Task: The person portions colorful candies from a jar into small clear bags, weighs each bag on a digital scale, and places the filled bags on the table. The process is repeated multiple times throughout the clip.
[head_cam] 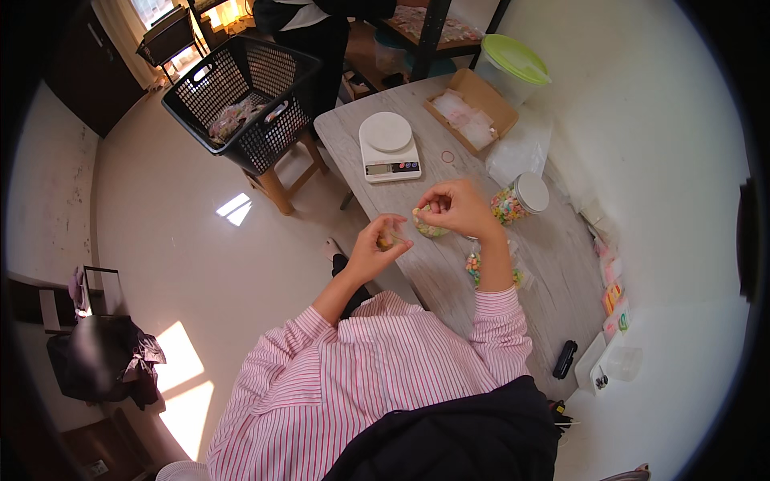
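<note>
My left hand (376, 249) holds a small clear plastic bag (391, 237) with a few yellowish pieces in it, just off the table's front edge. My right hand (460, 207) is over an open clear jar (429, 228) of pastel candy-like pieces. Its thumb and fingertips are pinched around what looks like one small pale piece (416, 211). Beside that hand stands a lidded jar (510, 203) of similar colourful pieces. Partly hidden under my right forearm, clear bags (474, 267) of colourful pieces lie on the table.
On the grey wood-look table (343, 129) are a white digital scale (390, 147), a rubber band (447, 157), a cardboard box (505, 114) of clear bags and a green-lidded tub (517, 66). A black basket (240, 102) rests on a stool (283, 192). A person (328, 54) stands behind it.
</note>
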### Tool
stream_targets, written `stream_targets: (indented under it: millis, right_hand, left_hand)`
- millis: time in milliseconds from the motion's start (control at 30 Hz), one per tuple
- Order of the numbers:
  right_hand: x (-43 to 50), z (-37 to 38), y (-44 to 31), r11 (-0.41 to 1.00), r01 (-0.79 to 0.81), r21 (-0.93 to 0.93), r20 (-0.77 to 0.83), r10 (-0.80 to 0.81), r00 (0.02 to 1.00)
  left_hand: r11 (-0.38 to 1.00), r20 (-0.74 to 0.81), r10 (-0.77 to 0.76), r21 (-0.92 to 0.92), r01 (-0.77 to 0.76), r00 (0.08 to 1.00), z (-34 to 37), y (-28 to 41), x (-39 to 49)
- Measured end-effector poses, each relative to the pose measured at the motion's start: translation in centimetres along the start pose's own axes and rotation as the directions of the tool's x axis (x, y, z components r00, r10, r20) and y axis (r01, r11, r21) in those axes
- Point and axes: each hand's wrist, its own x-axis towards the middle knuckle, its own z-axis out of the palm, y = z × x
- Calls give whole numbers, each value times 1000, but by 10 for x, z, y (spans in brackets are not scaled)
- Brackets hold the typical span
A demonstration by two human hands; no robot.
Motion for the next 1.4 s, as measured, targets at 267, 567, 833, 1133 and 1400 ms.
stream_targets:
  millis: [267,567,833,1133,1400]
  right_hand:
    - [0,14,-5,981,191,-33,192,-181,964]
    - [-6,23,-1,944,297,-145,215,-263,941]
    - [5,20,13,980,194,40,26,-195,980]
    - [14,21,16,978,-14,210,117,-11,993]
    - [27,3,31,991,-113,68,-55,117,992]
  left_hand:
    - [1000,30,-4,21,3,1000,1,4,0]
    - [997,10,65,-33,-65,998,0,-3,1]
    - [854,68,-19,-518,52,998,1,-14,9]
    - [874,99,-58,-476,99,993,-10,-16,8]
    - [855,81,-122,-497,146,989,-23,-24,8]
